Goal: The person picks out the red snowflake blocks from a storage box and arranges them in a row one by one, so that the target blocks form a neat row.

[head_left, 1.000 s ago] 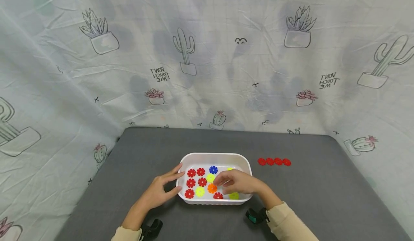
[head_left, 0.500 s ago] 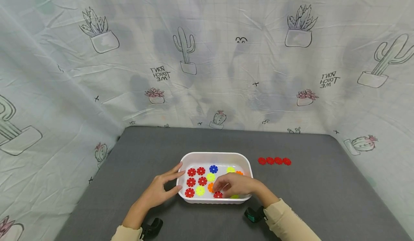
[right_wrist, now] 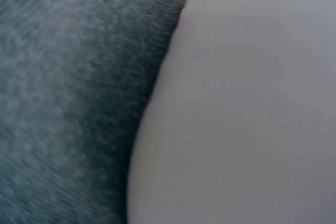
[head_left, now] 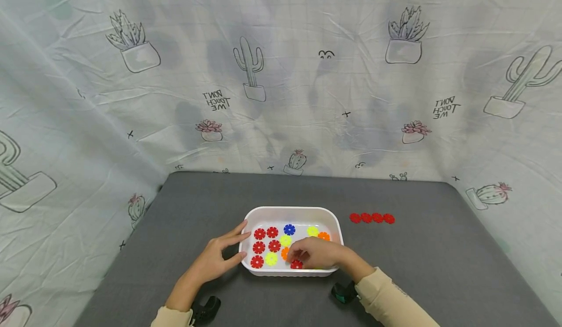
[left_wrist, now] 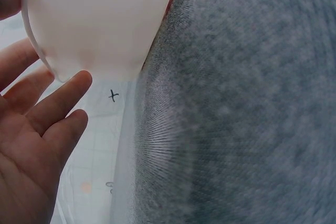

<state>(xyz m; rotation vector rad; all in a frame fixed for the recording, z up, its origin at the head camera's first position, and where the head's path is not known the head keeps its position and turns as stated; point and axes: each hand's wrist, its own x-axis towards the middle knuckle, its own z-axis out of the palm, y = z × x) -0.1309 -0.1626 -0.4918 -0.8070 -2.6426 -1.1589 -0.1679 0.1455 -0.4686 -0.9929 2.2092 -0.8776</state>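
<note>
A white plastic tray [head_left: 291,273] stands on the table with flat, notched snowflake discs lying in it. My left hand [head_left: 215,258] rests against the tray's left end. In the left wrist view its fingers are spread, touching the rim and outer wall. My right hand [head_left: 318,253] is down inside the tray with bent fingers. Its fingertips are around a red disc [head_left: 296,264] near the front wall, beside a partly covered orange disc [head_left: 285,253]; whether they pinch anything is hidden. Several red discs [head_left: 259,247] lie at the tray's left, with a blue disc [head_left: 289,229] farther back.
Right of the tray, a row of several red discs [head_left: 371,218] lies on the grey table [head_left: 210,195]. A yellow disc [head_left: 312,231] and another orange disc [head_left: 324,236] lie behind my right hand. A printed cloth [head_left: 298,97] hangs behind. The tray's wall fills much of the right wrist view.
My right hand has come lower and nearer inside the tray, uncovering the yellow and orange discs at the back right. The left hand and the tray keep their places.
</note>
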